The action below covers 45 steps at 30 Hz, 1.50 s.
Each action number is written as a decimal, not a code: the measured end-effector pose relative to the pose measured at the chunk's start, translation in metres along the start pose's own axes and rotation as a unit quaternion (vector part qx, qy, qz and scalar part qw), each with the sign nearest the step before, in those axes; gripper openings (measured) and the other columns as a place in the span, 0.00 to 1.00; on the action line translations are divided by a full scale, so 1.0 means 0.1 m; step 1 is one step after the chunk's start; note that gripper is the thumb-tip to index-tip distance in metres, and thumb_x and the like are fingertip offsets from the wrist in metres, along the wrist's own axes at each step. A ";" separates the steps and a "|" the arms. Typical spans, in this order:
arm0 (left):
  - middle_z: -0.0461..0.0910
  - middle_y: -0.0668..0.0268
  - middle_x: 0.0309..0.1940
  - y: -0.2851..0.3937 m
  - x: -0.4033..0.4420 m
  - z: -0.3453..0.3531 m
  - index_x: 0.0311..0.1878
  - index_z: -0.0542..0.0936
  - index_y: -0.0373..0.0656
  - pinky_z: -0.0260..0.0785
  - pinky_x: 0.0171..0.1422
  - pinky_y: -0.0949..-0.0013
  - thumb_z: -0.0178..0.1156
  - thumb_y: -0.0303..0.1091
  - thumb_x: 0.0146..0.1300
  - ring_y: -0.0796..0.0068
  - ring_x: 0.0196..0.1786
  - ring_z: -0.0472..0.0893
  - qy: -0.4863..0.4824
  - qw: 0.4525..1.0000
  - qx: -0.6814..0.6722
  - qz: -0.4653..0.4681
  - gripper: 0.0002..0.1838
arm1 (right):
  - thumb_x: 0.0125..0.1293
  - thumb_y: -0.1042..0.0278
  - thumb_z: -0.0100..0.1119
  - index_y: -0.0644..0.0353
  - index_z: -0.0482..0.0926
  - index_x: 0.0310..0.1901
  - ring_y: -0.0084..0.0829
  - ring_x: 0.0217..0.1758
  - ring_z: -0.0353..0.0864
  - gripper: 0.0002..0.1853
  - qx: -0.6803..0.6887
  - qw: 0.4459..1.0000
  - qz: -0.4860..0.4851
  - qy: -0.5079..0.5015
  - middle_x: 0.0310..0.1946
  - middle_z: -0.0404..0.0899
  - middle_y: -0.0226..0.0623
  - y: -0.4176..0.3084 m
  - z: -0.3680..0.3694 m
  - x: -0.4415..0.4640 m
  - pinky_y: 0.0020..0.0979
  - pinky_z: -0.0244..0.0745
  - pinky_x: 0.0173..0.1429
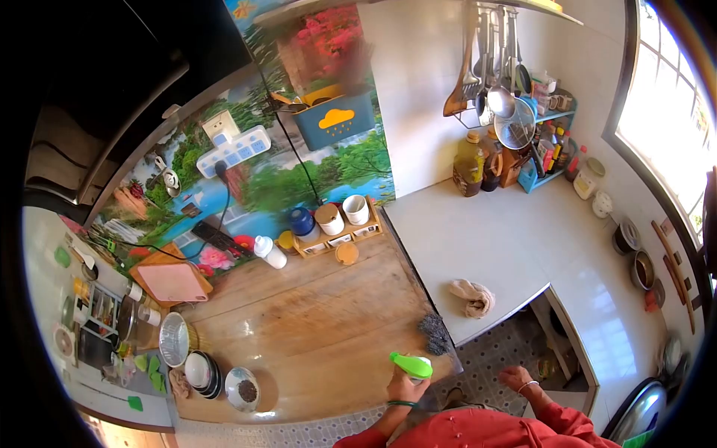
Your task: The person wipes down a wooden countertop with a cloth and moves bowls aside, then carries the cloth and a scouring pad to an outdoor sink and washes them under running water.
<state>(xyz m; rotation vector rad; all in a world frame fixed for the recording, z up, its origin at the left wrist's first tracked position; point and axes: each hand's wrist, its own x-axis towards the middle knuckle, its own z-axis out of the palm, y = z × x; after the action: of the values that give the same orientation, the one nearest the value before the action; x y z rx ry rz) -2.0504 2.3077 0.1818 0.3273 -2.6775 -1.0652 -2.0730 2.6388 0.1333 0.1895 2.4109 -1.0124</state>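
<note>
Spray bottle (pixel 411 365): gripped in the left hand (pixel 406 389), bright green head poking up, seen over the near right part of the wooden tabletop (pixel 314 321), close to a dark scrubber-looking thing (pixel 433 334).
Left fingers: closed around it below the head; whether the trigger's being squeezed can't be told.
Left arm: stretched forward from the bottom edge, red sleeve (pixel 367 438) pushed back, green bangle (pixel 402 403) worn at the wrist.
Right hand: (pixel 514 378) held out past the tabletop's right end, seen against the patterned floor (pixel 489 358), with a pale bracelet (pixel 528 385) and the elbow bent.
Right fingers: loosely curled, about half open, nothing seen in them.
Hidden stuff: most of the bottle's body is covered by hand, and the right palm is turned out of sight.
Cut off: corners are blacked out by the lens rim; the window (pixel 665 97) is pretty blown out.
</note>
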 end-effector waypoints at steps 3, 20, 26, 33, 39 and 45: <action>0.73 0.56 0.48 -0.11 0.17 -0.28 0.54 0.68 0.43 0.71 0.42 0.60 0.68 0.45 0.38 0.57 0.44 0.77 -0.012 0.998 -0.068 -0.016 0.37 | 0.54 0.61 0.53 0.63 0.80 0.36 0.30 0.32 0.80 0.15 -0.005 0.999 -0.033 -0.037 0.28 0.81 0.38 -0.24 0.06 0.05 0.28 0.74 0.39; 0.74 0.56 0.42 -1.18 0.79 -0.92 0.53 0.67 0.37 0.68 0.47 0.66 0.71 0.35 0.34 0.60 0.44 0.75 0.010 0.998 -0.048 -0.036 0.39 | 0.54 0.67 0.57 0.62 0.79 0.37 0.27 0.30 0.78 0.11 0.057 0.976 -0.197 0.078 0.27 0.79 0.39 -2.21 0.37 0.97 0.28 0.72 0.36; 0.71 0.54 0.49 -0.69 1.07 -1.39 0.57 0.65 0.39 0.69 0.47 0.63 0.68 0.41 0.40 0.56 0.48 0.74 -0.083 0.990 -0.028 -0.109 0.39 | 0.52 0.64 0.58 0.59 0.78 0.39 0.30 0.27 0.77 0.13 0.032 0.969 -0.244 0.024 0.25 0.78 0.38 -3.45 0.67 1.92 0.29 0.72 0.33; 0.76 0.55 0.43 -2.19 0.88 -1.24 0.51 0.71 0.38 0.72 0.46 0.66 0.63 0.30 0.49 0.63 0.45 0.78 0.043 0.979 -0.122 -0.157 0.24 | 0.50 0.63 0.58 0.58 0.77 0.39 0.36 0.35 0.79 0.14 0.097 0.959 -0.266 -0.004 0.32 0.79 0.41 -4.02 1.23 2.90 0.30 0.73 0.40; 0.79 0.56 0.33 -2.28 1.94 -0.96 0.40 0.75 0.33 0.76 0.37 0.69 0.57 0.36 0.58 0.64 0.35 0.80 -0.018 0.758 -0.495 -0.425 0.14 | 0.48 0.62 0.59 0.56 0.73 0.46 0.37 0.42 0.78 0.21 0.025 0.978 -0.207 0.016 0.39 0.78 0.41 -4.29 1.50 3.35 0.34 0.72 0.46; 0.79 0.58 0.31 -2.40 2.71 -0.42 0.33 0.76 0.37 0.75 0.34 0.71 0.59 0.43 0.56 0.64 0.31 0.80 0.089 0.577 -0.539 -0.607 0.16 | 0.47 0.63 0.61 0.57 0.71 0.47 0.37 0.40 0.78 0.23 0.046 0.969 -0.240 0.046 0.39 0.78 0.40 -4.38 1.82 3.75 0.33 0.72 0.43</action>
<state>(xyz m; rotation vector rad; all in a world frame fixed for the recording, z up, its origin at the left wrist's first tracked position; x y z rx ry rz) -2.2662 2.0308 0.0825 1.8621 -0.8022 -2.4263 -2.4597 2.1748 0.1101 -0.3423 2.5564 -1.3501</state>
